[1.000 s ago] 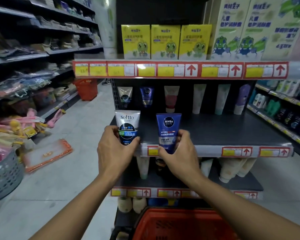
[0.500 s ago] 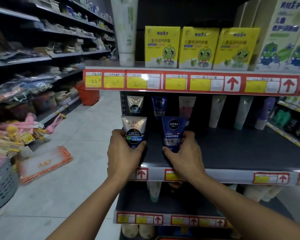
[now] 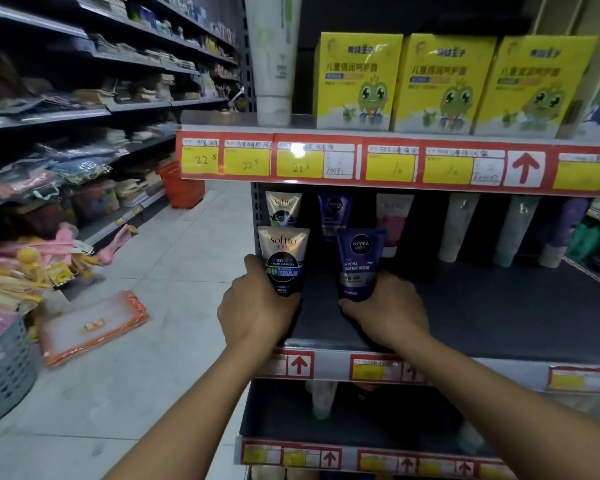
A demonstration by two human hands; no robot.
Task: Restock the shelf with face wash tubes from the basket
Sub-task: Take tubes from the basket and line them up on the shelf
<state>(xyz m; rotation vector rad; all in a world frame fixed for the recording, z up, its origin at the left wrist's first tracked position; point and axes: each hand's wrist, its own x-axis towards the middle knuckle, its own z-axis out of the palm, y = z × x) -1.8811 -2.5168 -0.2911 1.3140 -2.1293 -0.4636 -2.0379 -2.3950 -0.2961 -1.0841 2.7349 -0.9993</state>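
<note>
My left hand (image 3: 257,306) grips the base of a white and black Softto face wash tube (image 3: 284,261), held upright over the dark middle shelf (image 3: 482,317). My right hand (image 3: 385,310) grips a blue Nivea Men tube (image 3: 359,265) beside it, also upright. Both tubes stand in front of matching tubes at the shelf's back: another Softto tube (image 3: 283,209) and another Nivea tube (image 3: 335,213). The basket is out of view.
More tubes line the back of the shelf to the right (image 3: 458,226). Yellow frog boxes (image 3: 357,81) stand on the shelf above. An orange pouch (image 3: 90,327) lies on the aisle floor at left, near a grey basket (image 3: 4,372). A red basket (image 3: 181,188) sits farther down the aisle.
Both hands moved forward and carried the two tubes from the shelf's front edge deeper over the shelf. The view rose, so the red basket at the bottom dropped out of sight.
</note>
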